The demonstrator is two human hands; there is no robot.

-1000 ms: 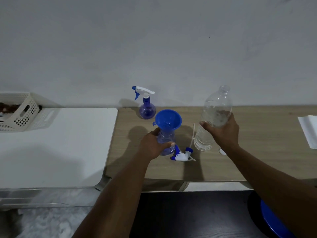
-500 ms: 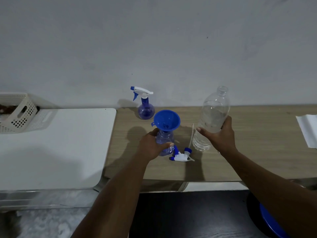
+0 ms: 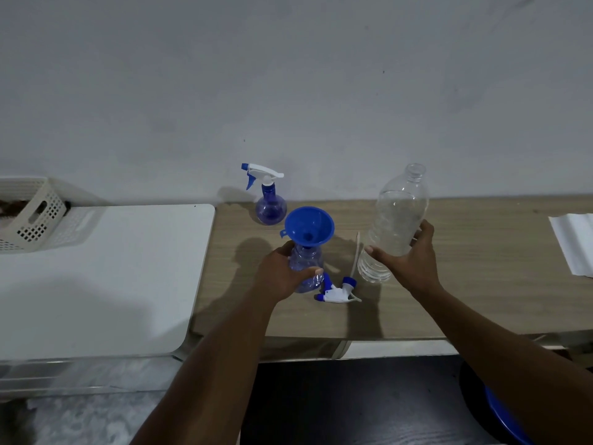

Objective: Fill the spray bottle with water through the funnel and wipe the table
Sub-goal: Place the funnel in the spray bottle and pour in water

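Nearest the person, the left hand (image 3: 282,274) had its grip wrapped around the round belly of the open spray bottle (image 3: 306,268), which stood on the wooden tabletop (image 3: 481,284) with the blue funnel (image 3: 309,225) seated in its neck. Just right of that grip lay the detached trigger head (image 3: 337,292), its dip tube (image 3: 355,252) running away toward the wall. The right hand (image 3: 414,264) had its grip closed around the lower body of the clear water bottle (image 3: 396,220), uncapped and tilted only slightly, its mouth well above and to the right of the funnel. The spray bottle looked nearly empty; how much water the clear bottle held could not be told, though it looked low. The likely trouble was in the pour: the funnel was wide and top-heavy on a small bottle, so a knock from the water bottle's neck, or a slack left grip, could tip it and spill water over the tabletop and the trigger head. Pouring too fast could also back water up in the narrow spout and overflow it. Beyond the left grip, near the wall, stood a second spray bottle (image 3: 269,200), assembled. Far right of the right grip lay a white cloth or paper (image 3: 574,242); far left sat a white slotted basket (image 3: 29,213) on a white surface (image 3: 96,277).
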